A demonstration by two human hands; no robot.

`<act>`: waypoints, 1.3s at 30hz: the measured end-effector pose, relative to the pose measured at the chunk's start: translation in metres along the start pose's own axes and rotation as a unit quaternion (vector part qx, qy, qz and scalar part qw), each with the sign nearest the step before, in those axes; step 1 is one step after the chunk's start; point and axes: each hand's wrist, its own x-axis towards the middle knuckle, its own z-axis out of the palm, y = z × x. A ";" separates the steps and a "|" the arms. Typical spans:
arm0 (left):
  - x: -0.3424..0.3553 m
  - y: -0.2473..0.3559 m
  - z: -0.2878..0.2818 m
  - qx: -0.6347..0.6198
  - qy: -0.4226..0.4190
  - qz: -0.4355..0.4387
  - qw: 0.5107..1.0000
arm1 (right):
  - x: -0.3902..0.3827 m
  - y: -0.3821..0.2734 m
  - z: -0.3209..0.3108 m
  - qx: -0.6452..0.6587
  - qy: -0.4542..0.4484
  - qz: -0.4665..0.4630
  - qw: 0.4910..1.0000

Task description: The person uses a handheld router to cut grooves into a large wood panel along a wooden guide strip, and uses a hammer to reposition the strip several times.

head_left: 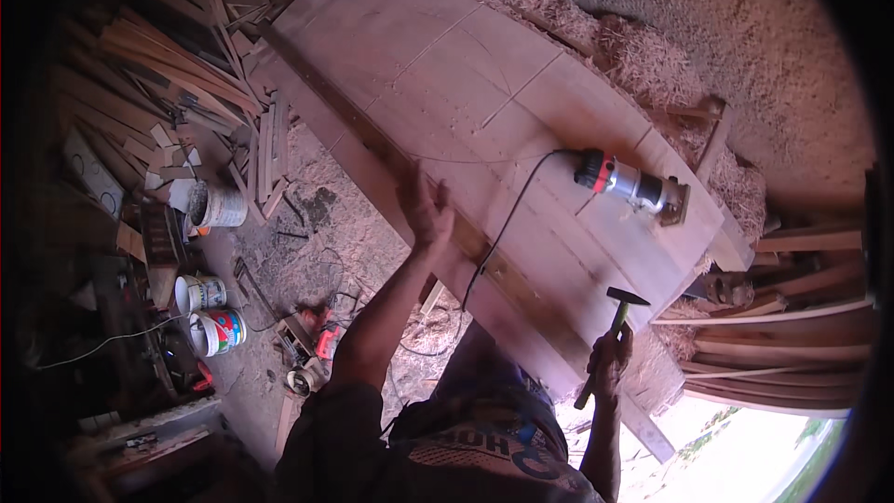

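Note:
My right hand [609,361] is closed round the handle of a hammer [628,296], its dark head raised above the near right end of a large wooden panel [521,56]. Along the panel's left side runs a long, darker wooden strip [340,104]. My left hand [430,214] rests at this strip, fingers stretched out and holding nothing that I can see. A trim router [633,184] with a red band lies on its side on the panel, its black cord [510,224] crossing the strip between my hands.
Scrap boards [177,65] are piled on the far left. Below them stand a bucket [222,205] and two smaller tubs [216,331]. A red power tool [328,340] lies on the floor among shavings. Curved planks [782,354] are stacked at the right.

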 end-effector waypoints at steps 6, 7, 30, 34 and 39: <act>0.041 -0.069 0.032 0.127 0.027 -0.210 0.969 | 0.027 -0.029 0.041 -0.013 -0.041 0.069 0.997; 0.043 -0.066 0.036 0.134 0.019 -0.219 0.966 | 0.030 -0.029 0.047 -0.010 -0.045 0.068 0.997; 0.044 -0.058 0.037 0.016 0.027 -0.242 0.970 | 0.118 -0.109 0.245 0.036 -0.270 -0.062 0.960; 0.044 -0.060 0.040 0.036 0.024 -0.244 0.969 | 0.133 -0.119 0.284 -0.069 -0.311 -0.131 0.939; 0.047 -0.059 0.042 0.076 0.029 -0.232 0.969 | 0.163 -0.136 0.346 -0.269 -0.343 -0.347 0.830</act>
